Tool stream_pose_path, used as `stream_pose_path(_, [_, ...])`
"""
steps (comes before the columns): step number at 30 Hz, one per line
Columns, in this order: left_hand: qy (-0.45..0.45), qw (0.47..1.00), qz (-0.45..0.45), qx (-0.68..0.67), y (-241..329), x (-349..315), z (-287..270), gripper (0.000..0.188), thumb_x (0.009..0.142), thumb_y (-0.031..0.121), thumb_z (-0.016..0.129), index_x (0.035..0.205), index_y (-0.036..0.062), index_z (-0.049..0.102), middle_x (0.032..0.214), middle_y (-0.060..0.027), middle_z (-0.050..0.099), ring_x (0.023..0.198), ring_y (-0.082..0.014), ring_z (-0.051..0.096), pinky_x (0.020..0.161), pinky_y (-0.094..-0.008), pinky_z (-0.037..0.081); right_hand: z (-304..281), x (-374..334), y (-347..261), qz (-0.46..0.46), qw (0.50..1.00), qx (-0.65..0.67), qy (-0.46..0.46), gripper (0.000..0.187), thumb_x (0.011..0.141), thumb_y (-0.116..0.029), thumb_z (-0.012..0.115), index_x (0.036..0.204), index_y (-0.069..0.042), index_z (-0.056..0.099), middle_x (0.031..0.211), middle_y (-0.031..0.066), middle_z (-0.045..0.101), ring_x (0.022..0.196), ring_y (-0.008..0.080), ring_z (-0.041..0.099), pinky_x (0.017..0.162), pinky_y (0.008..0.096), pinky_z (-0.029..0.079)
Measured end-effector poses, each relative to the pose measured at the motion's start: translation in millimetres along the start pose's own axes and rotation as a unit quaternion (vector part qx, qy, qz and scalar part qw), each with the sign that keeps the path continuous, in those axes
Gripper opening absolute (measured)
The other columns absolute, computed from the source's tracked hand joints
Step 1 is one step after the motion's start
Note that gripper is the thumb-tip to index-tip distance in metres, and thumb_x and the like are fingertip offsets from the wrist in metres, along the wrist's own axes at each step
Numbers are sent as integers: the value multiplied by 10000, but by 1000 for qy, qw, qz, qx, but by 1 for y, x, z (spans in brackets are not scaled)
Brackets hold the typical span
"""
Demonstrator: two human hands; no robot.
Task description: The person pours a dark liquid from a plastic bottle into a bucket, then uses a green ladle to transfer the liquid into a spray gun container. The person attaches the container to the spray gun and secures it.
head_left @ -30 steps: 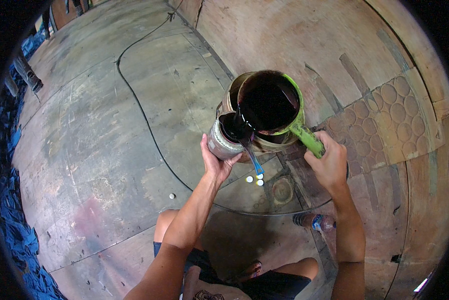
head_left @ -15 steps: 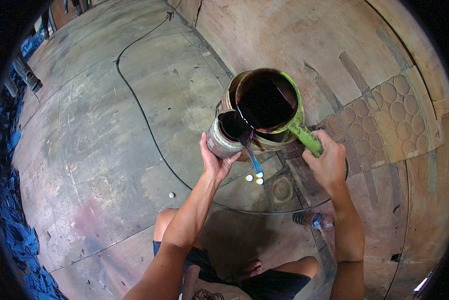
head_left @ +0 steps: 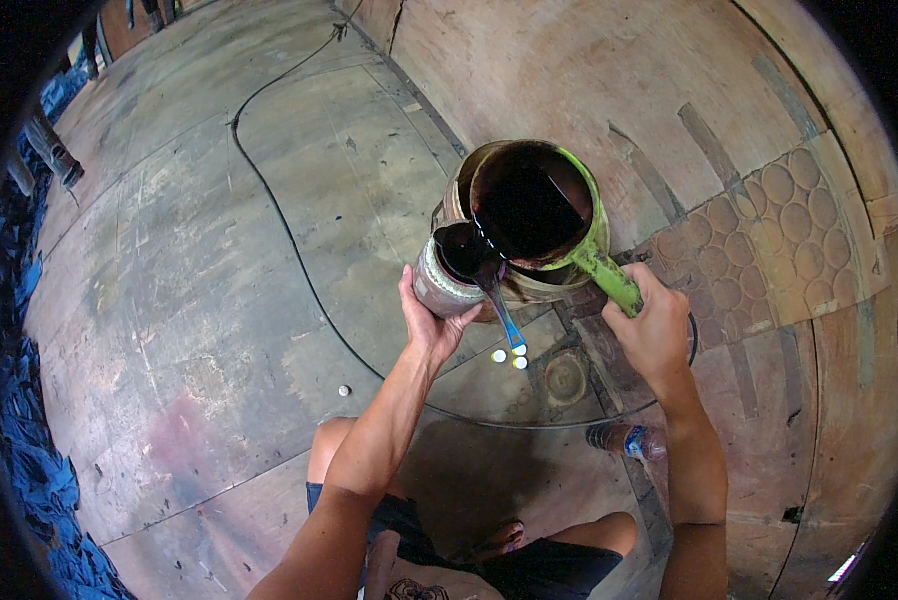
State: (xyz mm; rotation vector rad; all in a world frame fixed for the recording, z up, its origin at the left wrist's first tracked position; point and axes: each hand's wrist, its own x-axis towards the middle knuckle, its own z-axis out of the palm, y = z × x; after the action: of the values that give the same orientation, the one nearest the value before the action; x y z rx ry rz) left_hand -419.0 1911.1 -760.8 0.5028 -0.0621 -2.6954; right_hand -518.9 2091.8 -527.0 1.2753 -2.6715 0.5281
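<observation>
The green-handled dipper was held tilted over a bucket, its lip brought to the mouth of a small can, and dark liquid was contained in it. The step in hand was judged to be pouring from dipper to can, though whether liquid was running over the lip could not be told; only a row of glints was seen there. A steady tilt and a level can were judged to be called for next, with the bucket kept underneath for drips. The dipper's handle was gripped by the right hand, its fingers wrapped round it. The can was grasped from below by the left hand, the thumb and fingers spread about its sides. A blue-handled tool was seen slanting down beside the can. Farther out, small white caps were scattered on the floor, a plastic bottle was laid near the right forearm, and a black hose was stretched beyond. Compared with a second earlier, the right hand had been shifted slightly leftward and a wider brownish band was shown inside the dipper; the can was hardly moved.
</observation>
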Motion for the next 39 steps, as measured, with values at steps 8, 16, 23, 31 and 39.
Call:
stream_pose_path(8, [-12,1000,-2,-6,0,0,0,743,924,716,415,1367,123,488,1274,-129,598,1067,-303,662,759,-447,654,3,-1,0,-1,1000,6,-7,333,745,-95,770,1042,-52,626,802,217,683,779,415,689,671,464,544])
stream_pose_path(16, [-14,1000,-1,-7,0,2,-3,753,931,713,402,1357,98,491,1247,-149,613,1017,-311,681,752,-441,656,7,-2,1,-7,1000,-6,-5,327,749,-95,770,1037,-53,620,798,214,684,774,409,691,663,464,543])
stream_pose_path(23, [-46,999,-9,-4,2,4,-9,762,946,703,384,1408,102,459,1356,-146,552,1143,-329,630,826,-486,631,11,-3,2,-18,1000,-5,-5,319,757,-111,765,1033,-58,614,767,205,677,755,407,690,644,466,541])
stream_pose_path(31, [-28,999,-15,-15,1,4,-7,744,933,709,396,1354,105,499,1215,-145,638,989,-321,694,725,-450,660,16,-4,3,-27,1000,-14,1,325,760,-116,766,1044,-72,615,754,203,674,739,406,688,635,478,535])
stream_pose_path(39, [-37,999,-12,-9,1,5,-10,770,944,712,378,1391,91,466,1309,-159,578,1085,-327,662,774,-469,651,17,-5,4,-54,998,-27,14,329,764,-114,768,1049,-81,609,746,202,671,727,406,687,619,480,533])
